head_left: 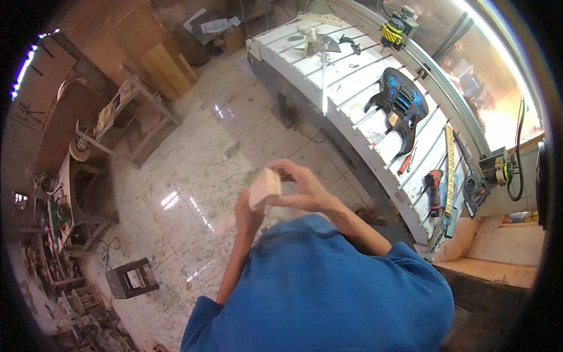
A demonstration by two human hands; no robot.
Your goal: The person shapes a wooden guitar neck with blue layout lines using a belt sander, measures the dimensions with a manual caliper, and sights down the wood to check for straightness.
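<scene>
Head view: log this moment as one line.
left hand: at block, grip partly hidden | right hand: holding block | guitar: on bench

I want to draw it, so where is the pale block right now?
In the head view, the pale block is near the middle, in the right hand with the left hand at its left side, left of the white bench.
</scene>
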